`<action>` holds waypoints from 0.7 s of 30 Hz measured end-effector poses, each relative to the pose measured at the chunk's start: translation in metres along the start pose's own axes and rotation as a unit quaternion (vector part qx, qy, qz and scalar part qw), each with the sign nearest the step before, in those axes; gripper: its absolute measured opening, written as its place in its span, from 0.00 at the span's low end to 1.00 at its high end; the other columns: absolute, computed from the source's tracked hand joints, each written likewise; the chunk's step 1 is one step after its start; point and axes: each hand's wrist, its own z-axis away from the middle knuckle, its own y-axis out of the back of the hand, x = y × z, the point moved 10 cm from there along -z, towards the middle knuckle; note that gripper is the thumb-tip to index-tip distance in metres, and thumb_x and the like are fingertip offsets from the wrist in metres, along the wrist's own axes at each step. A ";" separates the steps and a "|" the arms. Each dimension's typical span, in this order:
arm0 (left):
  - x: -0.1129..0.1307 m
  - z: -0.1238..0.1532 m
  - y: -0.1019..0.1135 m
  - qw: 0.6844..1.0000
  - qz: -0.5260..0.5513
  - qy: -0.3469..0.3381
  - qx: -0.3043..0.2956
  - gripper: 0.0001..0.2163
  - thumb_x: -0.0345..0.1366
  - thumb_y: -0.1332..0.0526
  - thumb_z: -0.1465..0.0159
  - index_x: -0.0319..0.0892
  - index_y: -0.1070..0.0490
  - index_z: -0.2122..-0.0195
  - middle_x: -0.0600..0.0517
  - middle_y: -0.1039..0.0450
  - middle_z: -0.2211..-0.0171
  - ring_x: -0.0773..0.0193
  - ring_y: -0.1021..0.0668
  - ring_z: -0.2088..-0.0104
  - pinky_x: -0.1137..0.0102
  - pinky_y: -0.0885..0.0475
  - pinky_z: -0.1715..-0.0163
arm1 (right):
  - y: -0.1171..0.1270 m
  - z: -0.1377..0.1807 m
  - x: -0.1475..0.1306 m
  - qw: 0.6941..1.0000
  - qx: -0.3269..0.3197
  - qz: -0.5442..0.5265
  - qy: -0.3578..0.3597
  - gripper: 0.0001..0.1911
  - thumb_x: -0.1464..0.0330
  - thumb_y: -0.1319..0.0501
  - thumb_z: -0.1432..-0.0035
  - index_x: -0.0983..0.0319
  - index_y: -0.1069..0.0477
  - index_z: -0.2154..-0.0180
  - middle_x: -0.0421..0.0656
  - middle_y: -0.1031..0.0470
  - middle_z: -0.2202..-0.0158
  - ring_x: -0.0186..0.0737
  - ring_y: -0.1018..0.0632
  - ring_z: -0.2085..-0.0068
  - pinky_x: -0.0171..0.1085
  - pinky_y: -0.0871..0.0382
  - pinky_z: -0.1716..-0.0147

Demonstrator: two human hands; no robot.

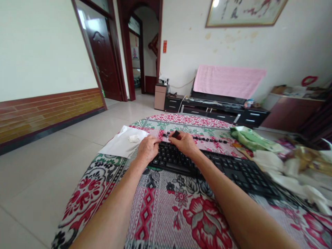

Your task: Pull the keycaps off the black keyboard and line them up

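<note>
A black keyboard (171, 165) lies across the patterned tablecloth in front of me. My left hand (148, 149) is curled at its upper left corner, gripping the edge there, with the fingertips partly hidden. Over the top left keys, my right hand (185, 142) pinches a small black object (176, 134), whose kind is too small to make out. Behind the keyboard runs a row of loose black keycaps (210, 140), and a few more sit just beyond my right fingers. The keys under that hand are partly covered.
On the left lies a white paper sheet (118, 143) with a crumpled tissue (133, 138) on it. Green packaging (252, 138) and crumpled paper (269, 160) crowd the right side. A cable (298, 202) trails there. Beyond the table stands a black TV cabinet (199, 112).
</note>
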 end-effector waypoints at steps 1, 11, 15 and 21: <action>0.001 0.000 -0.001 1.000 -0.001 -0.004 -0.004 0.11 0.27 0.45 0.43 0.42 0.23 0.65 0.51 0.24 0.64 0.63 0.24 0.62 0.69 0.31 0.56 | 0.000 -0.001 0.001 1.000 -0.003 -0.011 0.002 0.10 0.66 0.40 0.54 0.64 0.27 0.67 0.41 0.25 0.74 0.34 0.27 0.72 0.33 0.36 0.70; 0.002 0.001 -0.006 0.999 -0.036 -0.018 -0.006 0.11 0.28 0.45 0.42 0.43 0.22 0.66 0.50 0.24 0.65 0.62 0.25 0.62 0.68 0.30 0.56 | -0.008 0.004 -0.012 0.994 -0.084 -0.029 0.066 0.07 0.66 0.41 0.51 0.62 0.27 0.70 0.39 0.27 0.74 0.32 0.30 0.72 0.33 0.37 0.70; 0.002 0.001 -0.006 0.999 -0.038 -0.016 -0.008 0.12 0.28 0.45 0.42 0.43 0.23 0.66 0.50 0.24 0.65 0.63 0.25 0.62 0.69 0.30 0.56 | -0.015 0.006 -0.015 0.991 -0.099 0.014 0.085 0.08 0.66 0.41 0.50 0.61 0.26 0.69 0.38 0.28 0.75 0.33 0.31 0.73 0.33 0.37 0.71; 0.000 0.000 -0.007 0.999 -0.047 -0.007 -0.014 0.11 0.29 0.45 0.42 0.45 0.22 0.66 0.51 0.25 0.65 0.64 0.26 0.63 0.69 0.30 0.57 | -0.017 0.004 -0.018 0.990 -0.093 0.067 0.080 0.08 0.67 0.41 0.51 0.61 0.25 0.69 0.38 0.27 0.75 0.34 0.30 0.72 0.33 0.37 0.70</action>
